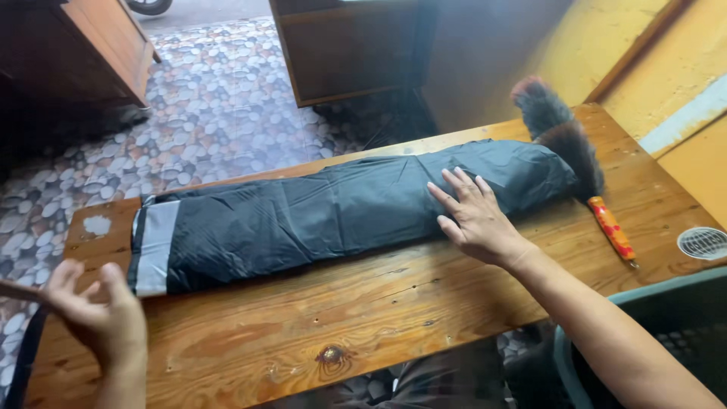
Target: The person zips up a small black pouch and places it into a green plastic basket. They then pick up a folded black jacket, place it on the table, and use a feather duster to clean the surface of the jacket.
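A dark folded garment [318, 212] with a grey reflective band [155, 246] at its left end lies lengthwise across a wooden table [379, 318]. My right hand [473, 216] rests flat on the garment's right half, fingers spread. My left hand [102, 310] hovers over the table's left front corner, fingers loosely curled with nothing visibly in them, just clear of the garment's banded end.
A feather duster [564, 144] with an orange patterned handle [612, 229] lies at the table's right end beside the garment. A small round mesh object [703, 242] sits at the far right. A teal basket [666, 326] stands below right. Wooden furniture [98, 45] stands on pebble-patterned flooring [219, 113].
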